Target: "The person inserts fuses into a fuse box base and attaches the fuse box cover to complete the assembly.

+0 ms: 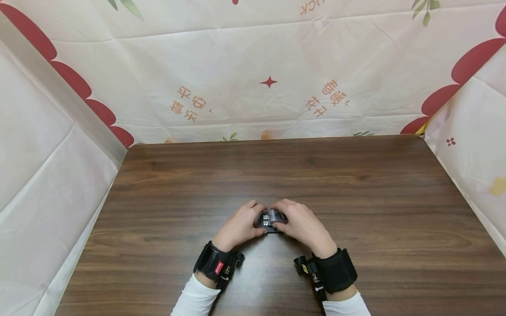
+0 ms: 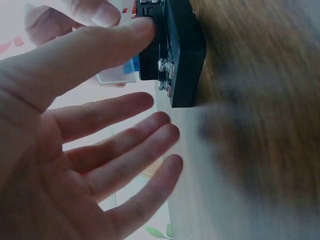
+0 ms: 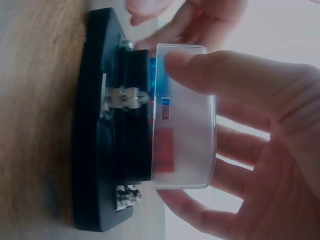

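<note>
A small electrical device stands on the table, with a black base (image 3: 87, 150), metal screw terminals (image 3: 131, 97) and a clear box-shaped cover (image 3: 192, 145) over blue and red parts. In the head view my right hand (image 1: 304, 221) is at its right side. The right thumb and fingers pinch the cover, which sits on the black body. On the other side is my left hand (image 1: 239, 224); in the left wrist view its thumb (image 2: 135, 37) overlaps the black body, and whether it touches is unclear. The other left fingers (image 2: 135, 167) are spread and fairly straight.
The brown wood-grain table (image 1: 178, 175) extends around both hands. Behind it hangs a pale printed cloth (image 1: 237, 57), with white cloth (image 1: 51, 175) also along the left and right sides. Each wrist wears a black strap (image 1: 337, 270) with a small camera.
</note>
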Available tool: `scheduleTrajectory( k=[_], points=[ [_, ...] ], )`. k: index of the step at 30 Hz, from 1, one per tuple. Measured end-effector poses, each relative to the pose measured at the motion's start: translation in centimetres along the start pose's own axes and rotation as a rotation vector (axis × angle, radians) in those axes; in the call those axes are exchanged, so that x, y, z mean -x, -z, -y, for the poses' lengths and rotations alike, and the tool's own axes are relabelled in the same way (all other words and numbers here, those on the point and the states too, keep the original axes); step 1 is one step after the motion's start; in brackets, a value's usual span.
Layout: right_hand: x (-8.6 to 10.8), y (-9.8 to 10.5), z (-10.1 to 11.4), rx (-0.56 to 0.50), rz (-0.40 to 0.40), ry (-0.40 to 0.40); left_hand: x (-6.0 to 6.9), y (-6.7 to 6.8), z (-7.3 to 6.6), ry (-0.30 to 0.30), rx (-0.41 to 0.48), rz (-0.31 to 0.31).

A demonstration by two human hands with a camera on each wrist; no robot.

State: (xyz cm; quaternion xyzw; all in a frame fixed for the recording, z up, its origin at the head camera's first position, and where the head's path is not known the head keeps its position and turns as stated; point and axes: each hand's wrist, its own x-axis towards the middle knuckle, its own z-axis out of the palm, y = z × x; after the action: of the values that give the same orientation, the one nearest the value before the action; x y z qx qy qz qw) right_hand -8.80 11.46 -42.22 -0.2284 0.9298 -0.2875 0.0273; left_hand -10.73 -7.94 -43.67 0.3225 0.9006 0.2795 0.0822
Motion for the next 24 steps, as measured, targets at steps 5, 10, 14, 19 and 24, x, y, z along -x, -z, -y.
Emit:
scheduleTrajectory(
  k=[5,10,14,19,24],
  points=[
    [0.0,-0.2,0.0,0.033,0.0,-0.011,-0.1,0.0,-0.1,-0.007,0.028,-0.04],
    [0.1,-0.2,-0.2,0.032,0.009,-0.035,-0.3,0.1,-0.3,0.0,0.029,-0.045],
    [0.4,0.2,-0.3,0.01,0.017,-0.049,-0.4,0.2,-0.6,-0.006,0.023,-0.047],
    [1.0,1.2,-0.7,-0.003,0.015,-0.055,-0.7,0.1,-0.9,-0.031,0.034,-0.049],
    [1.4,1.9,-1.1,0.009,0.008,-0.048,-0.9,0.1,-1.3,-0.058,0.037,-0.049]
  ],
)
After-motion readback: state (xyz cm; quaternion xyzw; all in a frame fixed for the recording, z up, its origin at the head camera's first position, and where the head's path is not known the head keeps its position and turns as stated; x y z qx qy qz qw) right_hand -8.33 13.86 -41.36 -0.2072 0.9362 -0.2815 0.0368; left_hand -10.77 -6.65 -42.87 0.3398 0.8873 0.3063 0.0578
